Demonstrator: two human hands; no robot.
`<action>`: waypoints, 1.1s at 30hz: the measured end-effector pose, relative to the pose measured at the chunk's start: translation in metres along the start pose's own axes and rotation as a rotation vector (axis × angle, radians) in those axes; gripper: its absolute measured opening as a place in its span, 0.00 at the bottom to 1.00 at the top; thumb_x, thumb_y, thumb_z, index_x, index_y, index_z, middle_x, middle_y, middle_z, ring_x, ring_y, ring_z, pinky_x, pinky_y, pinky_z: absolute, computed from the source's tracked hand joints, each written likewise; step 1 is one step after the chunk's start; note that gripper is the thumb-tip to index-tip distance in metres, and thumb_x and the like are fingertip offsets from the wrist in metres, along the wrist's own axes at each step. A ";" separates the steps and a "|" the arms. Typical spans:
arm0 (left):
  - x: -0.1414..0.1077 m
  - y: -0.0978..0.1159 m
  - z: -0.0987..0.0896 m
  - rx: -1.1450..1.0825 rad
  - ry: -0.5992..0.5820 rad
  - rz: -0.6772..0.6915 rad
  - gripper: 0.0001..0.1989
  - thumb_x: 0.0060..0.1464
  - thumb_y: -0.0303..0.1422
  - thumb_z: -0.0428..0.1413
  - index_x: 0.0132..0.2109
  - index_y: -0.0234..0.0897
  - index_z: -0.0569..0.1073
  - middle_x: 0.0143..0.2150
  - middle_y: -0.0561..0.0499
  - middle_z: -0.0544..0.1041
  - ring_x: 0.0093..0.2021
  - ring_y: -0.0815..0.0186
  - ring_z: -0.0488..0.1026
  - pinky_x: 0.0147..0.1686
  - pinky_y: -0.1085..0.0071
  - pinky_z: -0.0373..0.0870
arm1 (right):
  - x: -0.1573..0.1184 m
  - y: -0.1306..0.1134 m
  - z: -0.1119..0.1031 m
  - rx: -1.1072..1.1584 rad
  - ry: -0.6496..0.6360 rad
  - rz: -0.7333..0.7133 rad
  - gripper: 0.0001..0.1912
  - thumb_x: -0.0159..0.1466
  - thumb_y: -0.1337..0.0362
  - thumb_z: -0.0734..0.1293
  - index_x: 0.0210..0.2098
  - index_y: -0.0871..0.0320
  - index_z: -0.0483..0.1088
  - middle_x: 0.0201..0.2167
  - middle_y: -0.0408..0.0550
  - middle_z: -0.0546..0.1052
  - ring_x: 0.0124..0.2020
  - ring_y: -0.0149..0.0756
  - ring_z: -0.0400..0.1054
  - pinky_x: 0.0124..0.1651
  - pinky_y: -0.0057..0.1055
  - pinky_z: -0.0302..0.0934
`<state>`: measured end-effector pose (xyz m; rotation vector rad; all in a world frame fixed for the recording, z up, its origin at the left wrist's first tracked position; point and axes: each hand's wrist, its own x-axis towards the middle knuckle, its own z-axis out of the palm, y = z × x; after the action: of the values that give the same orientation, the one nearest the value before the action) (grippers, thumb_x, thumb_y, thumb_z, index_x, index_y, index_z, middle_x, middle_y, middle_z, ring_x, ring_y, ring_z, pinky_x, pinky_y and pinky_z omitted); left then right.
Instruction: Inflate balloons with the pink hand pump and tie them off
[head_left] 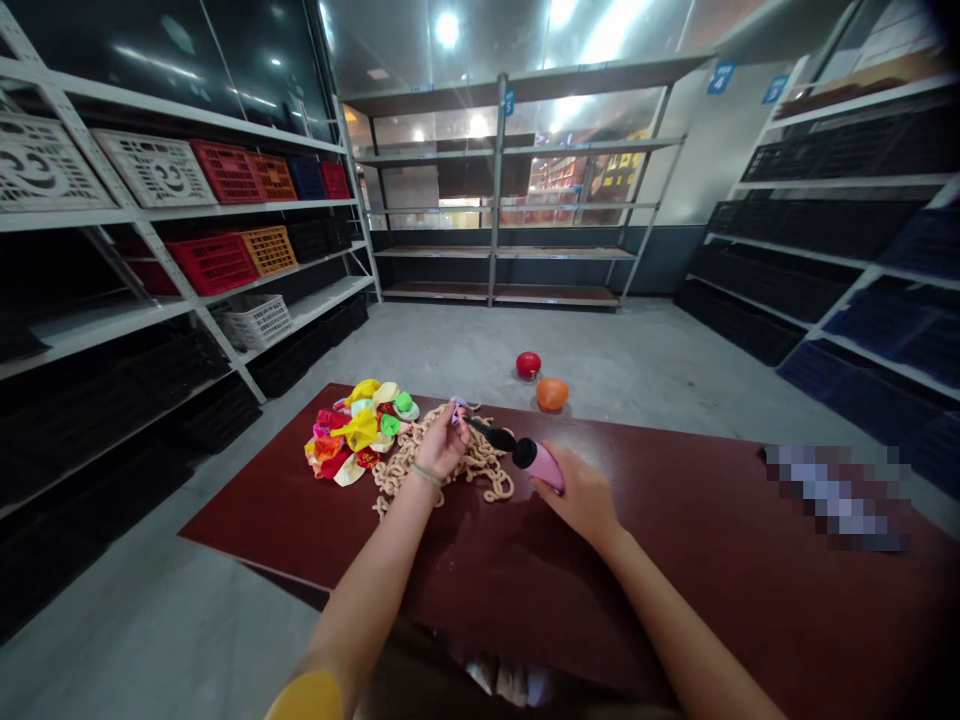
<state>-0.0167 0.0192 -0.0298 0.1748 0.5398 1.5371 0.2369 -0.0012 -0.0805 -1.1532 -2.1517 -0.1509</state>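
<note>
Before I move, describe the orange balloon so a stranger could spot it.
Find the dark red table, then look at the floor just past its far edge. Of two round balloons there, it is the orange one, nearer the table than its red neighbour.

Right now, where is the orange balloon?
In the head view, the orange balloon is on the floor beyond the table's far edge, right of centre, just nearer than the red balloon.
</note>
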 end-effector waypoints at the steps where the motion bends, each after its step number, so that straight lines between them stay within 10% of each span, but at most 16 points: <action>1: -0.001 -0.002 -0.002 0.012 -0.015 -0.009 0.05 0.62 0.28 0.53 0.38 0.32 0.71 0.27 0.51 0.74 0.22 0.75 0.71 0.23 0.81 0.72 | -0.001 0.000 0.000 0.004 -0.006 -0.009 0.26 0.64 0.53 0.64 0.59 0.56 0.61 0.49 0.53 0.75 0.46 0.44 0.72 0.45 0.37 0.65; 17: -0.022 -0.013 0.001 0.038 -0.142 0.274 0.17 0.60 0.26 0.55 0.55 0.44 0.68 0.53 0.49 0.76 0.55 0.67 0.73 0.55 0.68 0.68 | -0.003 -0.010 -0.009 -0.147 -0.076 0.052 0.25 0.65 0.52 0.62 0.59 0.54 0.62 0.44 0.51 0.77 0.39 0.43 0.73 0.38 0.34 0.63; 33: -0.033 -0.036 0.015 0.160 -0.093 0.388 0.24 0.53 0.24 0.62 0.52 0.45 0.63 0.52 0.48 0.77 0.54 0.63 0.74 0.52 0.68 0.69 | -0.003 -0.017 -0.008 -0.079 -0.120 0.116 0.27 0.65 0.50 0.62 0.60 0.54 0.62 0.44 0.52 0.77 0.40 0.45 0.72 0.38 0.36 0.62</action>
<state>0.0237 -0.0110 -0.0248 0.4949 0.5778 1.8502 0.2286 -0.0168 -0.0729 -1.3608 -2.1924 -0.1185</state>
